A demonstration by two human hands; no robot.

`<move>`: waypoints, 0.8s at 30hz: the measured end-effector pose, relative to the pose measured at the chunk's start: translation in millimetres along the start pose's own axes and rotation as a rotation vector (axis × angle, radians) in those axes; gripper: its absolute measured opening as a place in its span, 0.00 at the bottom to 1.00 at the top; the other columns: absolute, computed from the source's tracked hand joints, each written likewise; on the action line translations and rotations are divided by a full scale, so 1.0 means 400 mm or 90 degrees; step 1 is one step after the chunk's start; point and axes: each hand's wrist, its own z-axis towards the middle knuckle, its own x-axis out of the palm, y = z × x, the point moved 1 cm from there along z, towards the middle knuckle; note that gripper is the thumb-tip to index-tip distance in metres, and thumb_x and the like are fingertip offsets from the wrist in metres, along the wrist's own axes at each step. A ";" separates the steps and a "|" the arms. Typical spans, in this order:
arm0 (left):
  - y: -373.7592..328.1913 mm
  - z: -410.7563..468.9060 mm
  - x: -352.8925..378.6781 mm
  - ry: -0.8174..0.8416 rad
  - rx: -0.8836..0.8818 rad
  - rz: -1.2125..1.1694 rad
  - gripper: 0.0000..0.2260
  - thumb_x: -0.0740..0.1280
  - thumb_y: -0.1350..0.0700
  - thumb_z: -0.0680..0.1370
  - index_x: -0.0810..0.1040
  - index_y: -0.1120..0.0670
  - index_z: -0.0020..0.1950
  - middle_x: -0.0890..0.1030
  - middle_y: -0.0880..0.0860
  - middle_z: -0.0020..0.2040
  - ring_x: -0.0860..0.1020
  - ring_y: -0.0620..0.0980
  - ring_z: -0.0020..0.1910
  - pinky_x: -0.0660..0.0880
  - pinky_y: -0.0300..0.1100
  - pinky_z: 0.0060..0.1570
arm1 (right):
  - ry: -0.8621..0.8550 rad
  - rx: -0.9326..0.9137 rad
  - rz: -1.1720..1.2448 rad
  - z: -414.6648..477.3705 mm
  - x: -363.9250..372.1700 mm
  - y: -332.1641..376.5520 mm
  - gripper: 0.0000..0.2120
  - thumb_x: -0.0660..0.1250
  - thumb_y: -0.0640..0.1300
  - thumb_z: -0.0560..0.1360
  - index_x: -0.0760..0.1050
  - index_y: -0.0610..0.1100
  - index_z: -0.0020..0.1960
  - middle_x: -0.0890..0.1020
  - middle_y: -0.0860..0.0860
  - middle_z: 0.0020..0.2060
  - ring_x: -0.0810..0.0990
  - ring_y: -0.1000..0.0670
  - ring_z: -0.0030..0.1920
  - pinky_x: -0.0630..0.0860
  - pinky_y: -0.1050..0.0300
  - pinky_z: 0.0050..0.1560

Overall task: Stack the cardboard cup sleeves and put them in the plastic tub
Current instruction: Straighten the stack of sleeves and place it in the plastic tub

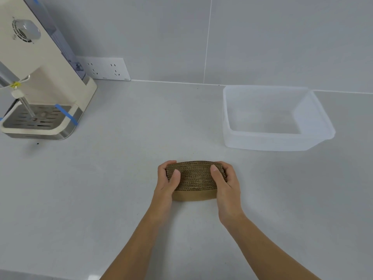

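A stack of several brown corrugated cardboard cup sleeves (194, 178) stands on edge on the grey counter, just below the middle of the view. My left hand (168, 183) grips its left end and my right hand (227, 183) grips its right end, thumbs on the near face, fingers curled behind. The translucent plastic tub (262, 141) sits open with nothing inside, farther back and to the right of the stack, well apart from both hands.
A cream coffee machine (40, 77) with a drip tray (38, 118) and blue tape strips stands at the far left. A white wall socket plate (105, 68) sits behind it. The grey counter (121, 158) meets a tiled wall at the back.
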 end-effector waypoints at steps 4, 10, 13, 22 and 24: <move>-0.004 0.001 -0.017 0.121 0.016 0.080 0.49 0.76 0.31 0.46 0.60 0.42 0.62 0.70 0.46 0.59 0.74 0.36 0.54 0.74 0.31 0.48 | -0.015 0.009 -0.007 0.001 0.004 0.006 0.03 0.63 0.45 0.77 0.75 0.48 0.49 0.78 0.54 0.44 0.76 0.58 0.45 0.71 0.64 0.45; -0.007 -0.008 -0.046 0.218 -0.018 0.290 0.58 0.82 0.51 0.54 0.42 0.36 0.68 0.60 0.36 0.62 0.66 0.26 0.58 0.66 0.20 0.51 | -0.027 0.005 -0.045 0.001 0.006 0.002 0.06 0.62 0.46 0.77 0.74 0.48 0.52 0.78 0.55 0.45 0.76 0.57 0.47 0.71 0.64 0.45; -0.002 -0.004 -0.055 0.188 0.004 0.354 0.50 0.78 0.58 0.64 0.43 0.36 0.67 0.62 0.39 0.61 0.69 0.35 0.59 0.69 0.26 0.51 | -0.018 -0.005 -0.062 0.005 0.005 0.000 0.04 0.62 0.46 0.77 0.73 0.49 0.51 0.78 0.55 0.45 0.75 0.57 0.47 0.70 0.64 0.45; 0.017 -0.007 -0.055 0.101 0.043 0.330 0.37 0.74 0.60 0.68 0.53 0.40 0.64 0.70 0.40 0.57 0.73 0.37 0.55 0.71 0.29 0.49 | 0.309 0.030 -0.130 0.026 -0.084 0.007 0.36 0.76 0.46 0.58 0.65 0.59 0.62 0.77 0.57 0.56 0.78 0.59 0.55 0.77 0.63 0.49; 0.018 -0.006 -0.057 0.104 0.041 0.331 0.37 0.75 0.60 0.68 0.53 0.41 0.65 0.70 0.40 0.57 0.73 0.36 0.55 0.71 0.28 0.50 | 0.395 0.046 -0.201 0.039 -0.112 0.021 0.40 0.75 0.38 0.59 0.62 0.60 0.63 0.74 0.56 0.59 0.76 0.56 0.59 0.77 0.59 0.51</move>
